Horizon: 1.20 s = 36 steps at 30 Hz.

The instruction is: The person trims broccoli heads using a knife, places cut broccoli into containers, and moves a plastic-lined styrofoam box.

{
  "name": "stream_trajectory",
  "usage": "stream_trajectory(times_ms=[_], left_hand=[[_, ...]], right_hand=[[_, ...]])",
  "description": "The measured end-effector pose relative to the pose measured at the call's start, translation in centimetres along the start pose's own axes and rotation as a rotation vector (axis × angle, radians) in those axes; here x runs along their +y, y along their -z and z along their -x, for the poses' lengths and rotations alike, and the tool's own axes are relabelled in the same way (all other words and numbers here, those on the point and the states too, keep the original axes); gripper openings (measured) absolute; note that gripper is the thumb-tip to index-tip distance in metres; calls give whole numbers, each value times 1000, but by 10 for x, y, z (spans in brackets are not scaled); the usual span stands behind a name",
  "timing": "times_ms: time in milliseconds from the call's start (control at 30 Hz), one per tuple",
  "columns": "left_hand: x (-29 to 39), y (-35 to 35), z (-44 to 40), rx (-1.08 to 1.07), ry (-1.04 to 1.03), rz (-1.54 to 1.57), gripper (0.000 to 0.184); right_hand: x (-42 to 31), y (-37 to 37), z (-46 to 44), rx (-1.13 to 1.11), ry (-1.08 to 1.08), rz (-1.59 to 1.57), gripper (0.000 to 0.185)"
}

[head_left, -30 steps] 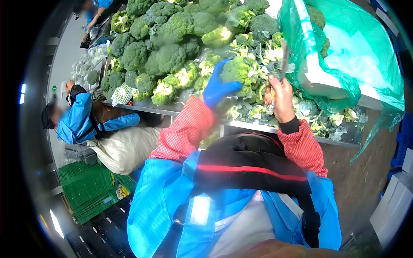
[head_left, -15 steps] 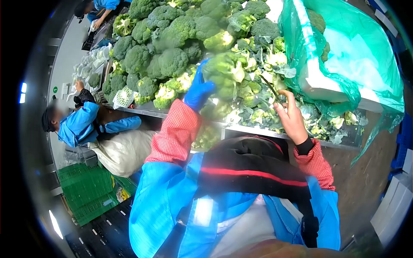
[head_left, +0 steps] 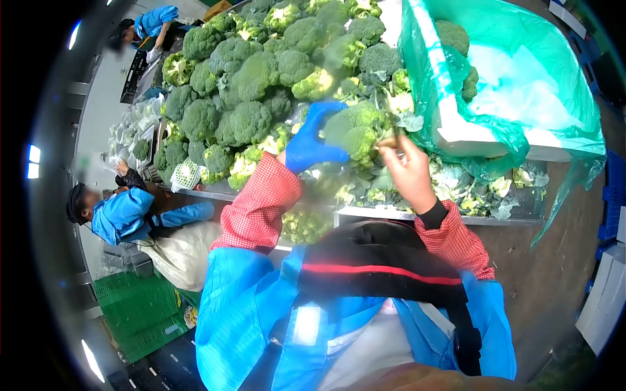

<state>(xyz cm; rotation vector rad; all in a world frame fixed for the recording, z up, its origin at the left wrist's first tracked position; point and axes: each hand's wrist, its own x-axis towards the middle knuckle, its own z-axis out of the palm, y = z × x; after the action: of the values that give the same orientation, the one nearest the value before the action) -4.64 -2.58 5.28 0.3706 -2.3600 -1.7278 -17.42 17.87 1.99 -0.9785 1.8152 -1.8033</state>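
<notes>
My left hand (head_left: 313, 140), in a blue glove, is wrapped round the left side of a broccoli head (head_left: 355, 130) above the table edge. The bare right hand (head_left: 407, 171) is closed on a knife at the right side of that head; the blade (head_left: 394, 127) is blurred and partly hidden. Cut leaves and stem trimmings (head_left: 450, 186) lie below and to the right of the hands. A large pile of broccoli (head_left: 248, 85) covers the table to the left and beyond.
A white box (head_left: 469, 138) lined with green plastic, with some broccoli inside, stands at the right. Two people in blue work at the left, one nearer (head_left: 124, 212), one farther (head_left: 155, 23). Green crates (head_left: 137, 313) are at lower left. Blue crates (head_left: 611, 195) line the right edge.
The broccoli head in my left hand has turned, its crown now facing up. My right hand has come in from the right to its side. The view has shifted slightly.
</notes>
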Motion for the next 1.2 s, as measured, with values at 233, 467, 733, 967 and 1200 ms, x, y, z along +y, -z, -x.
stream_trajectory(times_ms=[233, 467, 733, 967, 1200], left_hand=[[26, -22, 2, -82, -94, -362, 89], [23, -33, 10, 33, -119, -385, 88], [-3, -30, 23, 74, -61, -232, 89], [14, -23, 16, 34, -50, -309, 88], [23, 24, -36, 337, 256, 571, 78]], right_hand=[[-16, 29, -16, -137, -278, 51, 60], [-4, 22, -25, -128, -288, -149, 41], [-3, 13, -21, -67, -466, -591, 25], [-6, 3, -19, -29, -335, -398, 32], [10, 22, 8, 14, -403, -308, 18]])
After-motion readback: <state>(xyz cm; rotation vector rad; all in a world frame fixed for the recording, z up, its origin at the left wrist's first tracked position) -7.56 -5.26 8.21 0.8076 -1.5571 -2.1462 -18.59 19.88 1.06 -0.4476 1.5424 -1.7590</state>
